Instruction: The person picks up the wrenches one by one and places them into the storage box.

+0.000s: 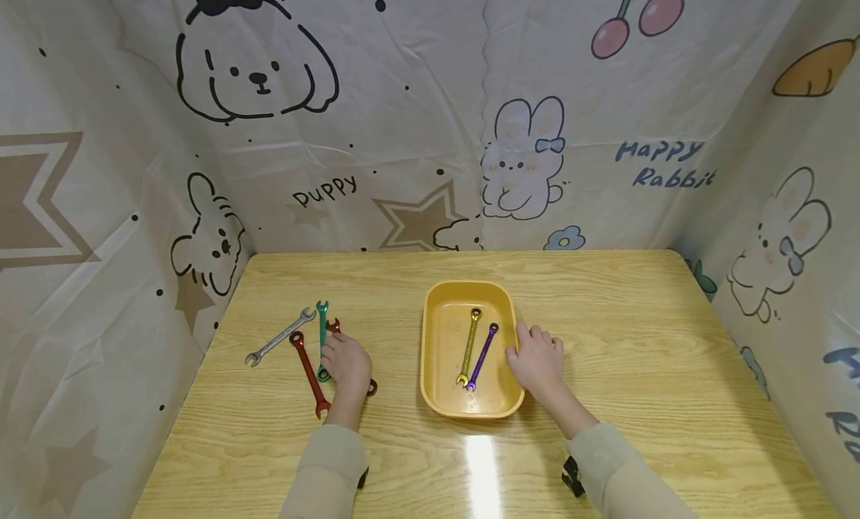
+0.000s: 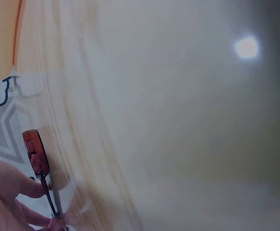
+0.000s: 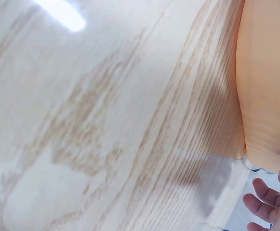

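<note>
My left hand [image 1: 348, 364] is over the wrenches on the left of the table, its thumb and fingers pinching a dark red combination wrench [image 2: 36, 151] that the hand partly hides in the head view. A green wrench [image 1: 323, 325] lies under the fingertips. Beside it are a longer red wrench [image 1: 309, 373] and a silver wrench [image 1: 281, 337]. With my right hand [image 1: 540, 362] I hold the right rim of a yellow plastic tray [image 1: 430, 407], thumb over the edge. Inside the tray lie a gold wrench [image 1: 469, 347] and a purple wrench [image 1: 482, 357], side by side.
The wood-grain table [image 1: 625, 317] is enclosed at the back and sides by a cartoon-printed cloth [image 1: 416, 78]. The tray stands near the middle of the table, to the right of the loose wrenches.
</note>
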The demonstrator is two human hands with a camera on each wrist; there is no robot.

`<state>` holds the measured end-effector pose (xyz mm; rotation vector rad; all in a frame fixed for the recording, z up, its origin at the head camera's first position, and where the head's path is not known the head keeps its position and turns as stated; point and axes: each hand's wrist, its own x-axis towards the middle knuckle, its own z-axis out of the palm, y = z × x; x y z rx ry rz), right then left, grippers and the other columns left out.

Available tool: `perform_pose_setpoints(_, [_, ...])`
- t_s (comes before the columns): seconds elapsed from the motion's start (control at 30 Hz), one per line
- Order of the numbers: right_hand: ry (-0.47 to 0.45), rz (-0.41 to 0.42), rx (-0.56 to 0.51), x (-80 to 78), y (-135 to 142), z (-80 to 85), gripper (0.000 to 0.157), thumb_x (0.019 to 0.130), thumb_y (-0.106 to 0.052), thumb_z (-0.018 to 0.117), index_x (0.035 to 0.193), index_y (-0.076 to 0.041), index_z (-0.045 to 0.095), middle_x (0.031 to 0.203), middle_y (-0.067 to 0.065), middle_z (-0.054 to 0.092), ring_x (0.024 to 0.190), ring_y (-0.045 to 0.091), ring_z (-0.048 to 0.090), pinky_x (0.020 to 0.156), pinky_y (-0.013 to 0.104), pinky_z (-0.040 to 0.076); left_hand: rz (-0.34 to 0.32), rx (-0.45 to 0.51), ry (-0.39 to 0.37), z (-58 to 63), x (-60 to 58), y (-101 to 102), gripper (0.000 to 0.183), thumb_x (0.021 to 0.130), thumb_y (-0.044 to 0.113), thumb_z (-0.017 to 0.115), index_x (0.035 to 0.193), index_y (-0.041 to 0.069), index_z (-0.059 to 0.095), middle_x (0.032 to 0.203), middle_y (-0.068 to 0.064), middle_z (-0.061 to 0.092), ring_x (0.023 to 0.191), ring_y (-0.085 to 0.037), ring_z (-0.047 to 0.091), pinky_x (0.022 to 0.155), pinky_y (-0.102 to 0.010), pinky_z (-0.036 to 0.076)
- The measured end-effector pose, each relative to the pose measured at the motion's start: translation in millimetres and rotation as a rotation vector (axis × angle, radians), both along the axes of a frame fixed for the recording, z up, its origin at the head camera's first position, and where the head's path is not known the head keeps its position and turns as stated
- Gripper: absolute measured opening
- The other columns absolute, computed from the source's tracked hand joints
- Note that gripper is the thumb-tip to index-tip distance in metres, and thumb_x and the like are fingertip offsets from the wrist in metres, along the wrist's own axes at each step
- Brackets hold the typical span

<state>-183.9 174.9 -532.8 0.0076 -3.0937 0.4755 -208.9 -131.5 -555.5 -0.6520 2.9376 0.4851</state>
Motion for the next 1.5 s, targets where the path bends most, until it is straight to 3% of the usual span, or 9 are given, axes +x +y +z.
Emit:
perform_pose_setpoints(0.27, [-0.012,0.002,0.004,0.2,-0.3,-0.2,0.042,0.086,-0.029,0.050,0.121,-0.005,0.046,0.104,0.019,0.054,0.101,0.037,0.048,0.091,0.056,0.029,0.024,0.039,-0.029,2.2,-2.3,-1.2,0.050,0.092,0.005,0.045,0.128,-0.024,0.026,0.116,-0.038,0.035,0.104,-0.046,0.040,0.085,-0.051,0.038])
perform_pose_setpoints(0.93, [-0.021,-0.003,0.012,0.5,-0.6,1.5,0.040,0.086,-0.029,0.050,0.119,-0.006,0.046,0.104,0.019,0.053,0.101,0.037,0.048,0.091,0.056,0.029,0.052,0.030,-0.033,0.4,-5.5,2.0,0.054,0.089,0.006,0.051,0.126,-0.025,0.028,0.119,-0.040,0.036,0.106,-0.047,0.042,0.089,-0.051,0.039])
perform_pose_setpoints(1.5, [-0.036,-0.006,0.009,-0.3,-1.2,1.1,0.045,0.087,-0.029,0.049,0.124,-0.005,0.045,0.108,0.020,0.053,0.103,0.037,0.047,0.092,0.056,0.028,0.068,0.049,0.011,1.2,-7.4,6.3,0.046,0.091,0.001,0.047,0.131,-0.016,0.032,0.120,-0.041,0.037,0.103,-0.050,0.044,0.087,-0.055,0.040])
